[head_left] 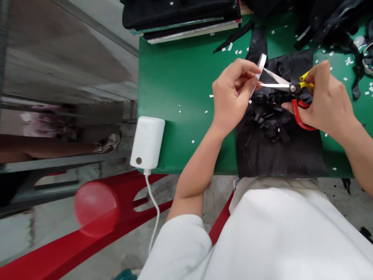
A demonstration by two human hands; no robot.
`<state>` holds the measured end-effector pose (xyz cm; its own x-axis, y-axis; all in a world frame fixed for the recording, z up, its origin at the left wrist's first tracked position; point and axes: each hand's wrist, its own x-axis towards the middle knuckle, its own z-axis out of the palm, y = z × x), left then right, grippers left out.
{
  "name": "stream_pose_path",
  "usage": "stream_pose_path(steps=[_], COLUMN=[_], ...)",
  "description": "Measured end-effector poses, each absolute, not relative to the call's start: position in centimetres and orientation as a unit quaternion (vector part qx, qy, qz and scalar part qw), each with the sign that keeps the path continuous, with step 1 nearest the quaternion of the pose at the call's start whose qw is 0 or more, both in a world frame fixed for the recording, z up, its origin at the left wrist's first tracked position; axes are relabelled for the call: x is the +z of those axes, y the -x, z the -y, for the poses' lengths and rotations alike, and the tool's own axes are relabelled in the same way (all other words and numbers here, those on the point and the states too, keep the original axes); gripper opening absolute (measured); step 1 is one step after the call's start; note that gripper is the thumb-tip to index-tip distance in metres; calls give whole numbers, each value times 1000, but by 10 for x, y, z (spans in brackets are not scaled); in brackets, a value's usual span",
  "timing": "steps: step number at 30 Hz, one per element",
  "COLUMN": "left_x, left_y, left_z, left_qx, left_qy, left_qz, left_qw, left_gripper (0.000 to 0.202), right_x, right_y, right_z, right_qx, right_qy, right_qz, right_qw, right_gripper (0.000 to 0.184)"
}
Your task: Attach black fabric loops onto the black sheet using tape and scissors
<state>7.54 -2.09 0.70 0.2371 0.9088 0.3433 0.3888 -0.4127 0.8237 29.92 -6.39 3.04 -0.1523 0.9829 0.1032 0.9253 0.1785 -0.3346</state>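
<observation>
My left hand (233, 93) pinches a narrow white strip (262, 62) between thumb and fingers, its looped end standing up above them. Scissors (293, 88) with yellow and red handles are in my right hand (329, 97), thumb in the red loop. Their blades are parted and the tips reach close to the strip at my left fingertips. Below both hands lies a flat black sheet (279, 155), with a heap of small black scraps (271, 116) on it.
On the green table (175, 81) are scattered white bits, a stack of folded black cloth (180, 17) at the back and black pieces at right. A white power bank (148, 142) with a cable sits at the left edge. Red plastic seating (87, 221) stands below.
</observation>
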Motion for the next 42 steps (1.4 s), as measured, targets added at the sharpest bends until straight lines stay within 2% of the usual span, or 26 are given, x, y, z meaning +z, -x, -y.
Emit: stream_pose_path(steps=[4,10,15,19,25,36,42], left_x=[11,14,11,11,12,13,12], left_y=[-78,-81,-81,-82,-84,-83,-82], left_z=[27,34,33,35,39,39,38], left_qx=[396,383,370,366,351,344,336], left_qy=[-740,-747,-763,-763,-769,-771,-791], left_qz=[-465,-471,-449,-445,-457,-462,-463], left_qw=[281,270,282,291,278,273,216], left_gripper=[28,25,21,16,20,19,27], right_x=[30,24,25,26,27,26,23], right_y=[-296,-295,-296,-294,-292,-295,-294], right_z=[64,62,63,63,64,65,65], right_qx=[74,42,40,16,35,-34,-69], right_qy=[658,648,648,657,667,685,689], right_qz=[742,753,755,749,739,724,719], right_qw=[101,106,90,87,88,77,57], right_gripper=[49,55,45,44,37,47,52])
